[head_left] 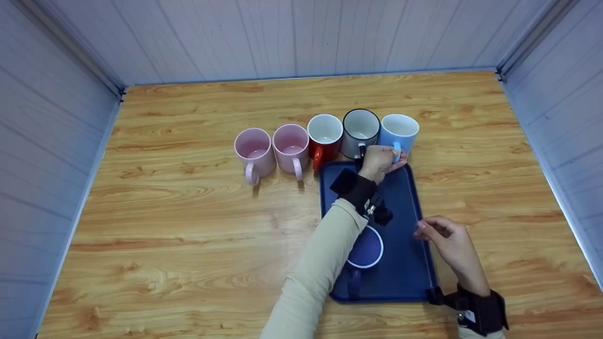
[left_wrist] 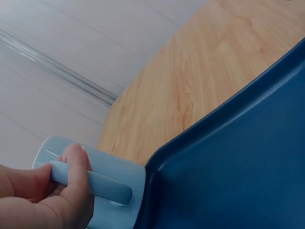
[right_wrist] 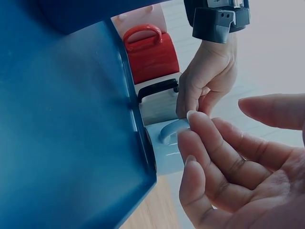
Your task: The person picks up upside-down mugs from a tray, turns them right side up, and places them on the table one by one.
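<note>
Here five mugs [head_left: 325, 139] line up; left hand [head_left: 377, 162] grips the light-blue mug [head_left: 399, 132], right hand [head_left: 447, 240] loose, empty.

The light blue mug [head_left: 399, 131] stands upright on the wooden worktop [head_left: 188, 212], at the right end of a row of five mugs and just beyond the far edge of the dark blue tray [head_left: 405, 263]. Its inside is white, and its handle points toward the tray. The left hand [head_left: 377, 162] pinches that handle, fingers curled around it.
</note>
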A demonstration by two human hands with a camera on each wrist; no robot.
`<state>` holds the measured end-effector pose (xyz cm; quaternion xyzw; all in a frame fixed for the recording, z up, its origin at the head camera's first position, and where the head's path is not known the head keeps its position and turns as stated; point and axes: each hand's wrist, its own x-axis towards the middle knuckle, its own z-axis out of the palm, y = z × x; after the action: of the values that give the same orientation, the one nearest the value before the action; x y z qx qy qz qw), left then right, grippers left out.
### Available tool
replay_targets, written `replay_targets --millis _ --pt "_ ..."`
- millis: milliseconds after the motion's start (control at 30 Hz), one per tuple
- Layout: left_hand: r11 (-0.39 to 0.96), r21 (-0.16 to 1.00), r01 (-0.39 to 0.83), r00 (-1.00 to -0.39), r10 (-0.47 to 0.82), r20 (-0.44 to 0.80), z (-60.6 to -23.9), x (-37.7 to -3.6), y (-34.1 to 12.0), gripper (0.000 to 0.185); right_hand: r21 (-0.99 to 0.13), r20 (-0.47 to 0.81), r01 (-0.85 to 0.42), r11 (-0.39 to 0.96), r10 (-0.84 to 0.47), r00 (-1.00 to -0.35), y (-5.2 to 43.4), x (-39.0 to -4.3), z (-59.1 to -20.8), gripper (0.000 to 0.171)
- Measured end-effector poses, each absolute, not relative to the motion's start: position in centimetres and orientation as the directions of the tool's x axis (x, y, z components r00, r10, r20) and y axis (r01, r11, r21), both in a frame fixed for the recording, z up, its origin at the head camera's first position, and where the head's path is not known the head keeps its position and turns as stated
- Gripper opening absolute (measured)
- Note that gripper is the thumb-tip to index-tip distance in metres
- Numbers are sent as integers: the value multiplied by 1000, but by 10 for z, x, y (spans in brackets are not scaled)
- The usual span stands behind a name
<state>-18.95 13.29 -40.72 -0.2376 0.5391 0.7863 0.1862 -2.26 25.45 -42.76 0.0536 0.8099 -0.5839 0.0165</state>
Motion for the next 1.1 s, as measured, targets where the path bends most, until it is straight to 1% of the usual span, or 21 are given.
replay_targets --millis 333,533,567,633,667,800,900,1100 --pt "-338 763 -551 -824 77 -561 -408 -191 129 17 -949 -75 90 303 61 -995 254 -23 -427 18" --pt "-348 767 -539 -836 110 -538 -408 -194 130 6 -950 -66 81 301 58 -996 255 -23 -427 18" --pt "-348 768 -538 -837 111 -536 -409 -195 130 6 -951 -67 81 300 57 -996 255 -23 -427 18" --pt "-339 771 -539 -836 106 -538 -410 -195 130 13 -951 -68 81 297 56 -996 255 -23 -427 18" --pt "-335 772 -541 -835 101 -541 -410 -196 130 10 -952 -71 84 295 56 -996 255 -23 -427 18" --pt "-331 771 -543 -833 101 -543 -412 -196 128 10 -951 -90 104 293 62 -994 255 -23 -427 19" --pt "-331 767 -549 -832 129 -540 -412 -196 126 21 -949 -103 117 293 62 -993 256 -23 -427 20" --pt "-342 753 -562 -826 194 -529 -413 -198 124 30 -950 -100 109 293 48 -994 256 -24 -426 20"
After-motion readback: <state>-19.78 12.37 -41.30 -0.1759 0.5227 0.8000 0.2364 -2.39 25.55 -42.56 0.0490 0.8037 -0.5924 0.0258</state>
